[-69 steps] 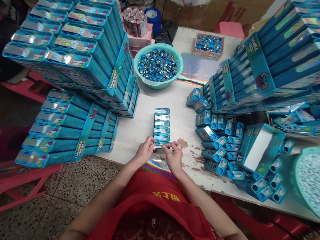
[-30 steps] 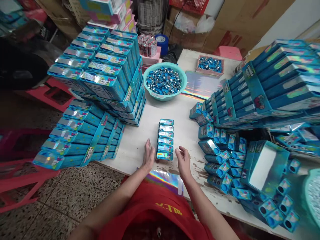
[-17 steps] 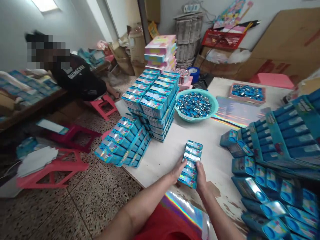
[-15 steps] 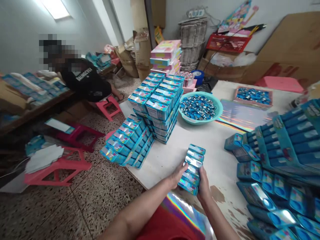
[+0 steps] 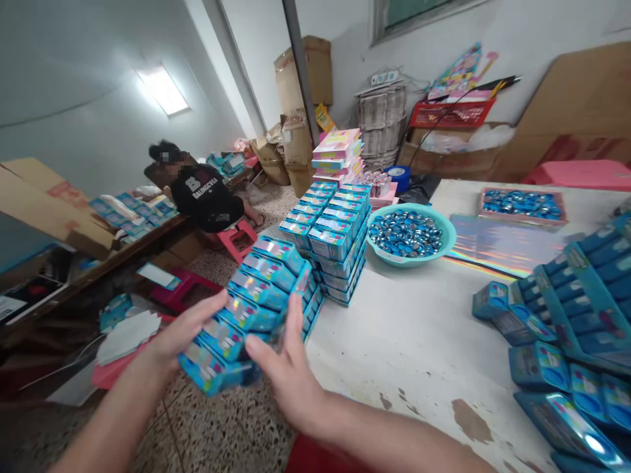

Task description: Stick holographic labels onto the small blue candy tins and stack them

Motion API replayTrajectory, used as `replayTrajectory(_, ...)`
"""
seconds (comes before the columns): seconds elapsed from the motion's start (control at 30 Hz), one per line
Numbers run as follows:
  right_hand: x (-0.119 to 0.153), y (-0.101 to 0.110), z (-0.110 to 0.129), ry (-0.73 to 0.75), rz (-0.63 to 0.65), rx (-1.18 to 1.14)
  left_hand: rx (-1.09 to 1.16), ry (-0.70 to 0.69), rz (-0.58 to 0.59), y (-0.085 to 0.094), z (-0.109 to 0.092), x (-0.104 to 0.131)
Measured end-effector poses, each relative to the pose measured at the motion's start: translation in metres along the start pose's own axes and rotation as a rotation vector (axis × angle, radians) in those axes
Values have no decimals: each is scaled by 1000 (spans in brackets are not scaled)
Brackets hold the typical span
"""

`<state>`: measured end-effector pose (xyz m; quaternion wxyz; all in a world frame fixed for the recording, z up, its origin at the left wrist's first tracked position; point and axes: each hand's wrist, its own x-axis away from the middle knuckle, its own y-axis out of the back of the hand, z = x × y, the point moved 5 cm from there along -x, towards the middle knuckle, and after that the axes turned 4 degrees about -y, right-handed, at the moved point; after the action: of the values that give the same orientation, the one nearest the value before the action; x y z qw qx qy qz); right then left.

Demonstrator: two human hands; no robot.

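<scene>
A row of small blue boxes (image 5: pixel 246 309) with shiny tops is between my two hands at the table's left edge. My left hand (image 5: pixel 194 325) presses along the row's left side. On the right side, my right hand (image 5: pixel 290 371) grips the near boxes, thumb toward the top and fingers along the side. The row lies over a lower stack of like boxes (image 5: pixel 311 305); whether it rests fully on that stack is hidden. Just beyond stands a taller stack of blue boxes (image 5: pixel 335 230).
A turquoise basin (image 5: pixel 411 259) of blue and silver round pieces stands behind, near a pink tray (image 5: pixel 522 213) of similar pieces. Blue boxes (image 5: pixel 537 368) crowd the right side. A co-worker (image 5: pixel 202 197) sits at another table; pink stools (image 5: pixel 236 236) stand on the floor.
Both hands have moved left and forward with the row of boxes, from the table's front middle to the low stack at the left edge. The view has shifted left.
</scene>
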<state>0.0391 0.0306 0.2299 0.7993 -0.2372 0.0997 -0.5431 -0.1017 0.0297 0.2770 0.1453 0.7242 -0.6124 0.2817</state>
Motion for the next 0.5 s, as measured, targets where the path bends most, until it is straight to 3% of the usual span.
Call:
replayTrajectory(0.1,-38,-22,-5,-54,-16,107,-60,85,77,19,-29,-35)
replayTrajectory(0.23,-61,-18,-25,-96,-31,207,-74,200,307,26,-31,-79)
replayTrajectory(0.37,-64,-6,-30,-19,-36,292,-13,244,534,21,-27,-88)
replayTrajectory(0.5,-67,0,-30,-41,-120,373,34,212,601,20,-27,-90)
